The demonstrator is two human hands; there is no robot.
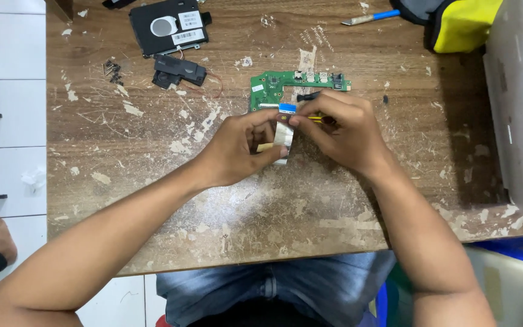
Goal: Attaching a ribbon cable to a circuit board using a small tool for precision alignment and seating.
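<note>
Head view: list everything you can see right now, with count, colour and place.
Ribbon cable: one, white with blue end, pinched between both hands.
Circuit board: one, green, just beyond the hands.
Screwdriver: one, black and yellow, under the right hand.
Hard drive: one, black, far left.
Speaker module: one, black, below the drive.
Screws: several, dark, left.
Knife: one, blue-handled, far edge.
Table: one, worn brown wood.
Left hand, right hand: both on the cable.
</note>
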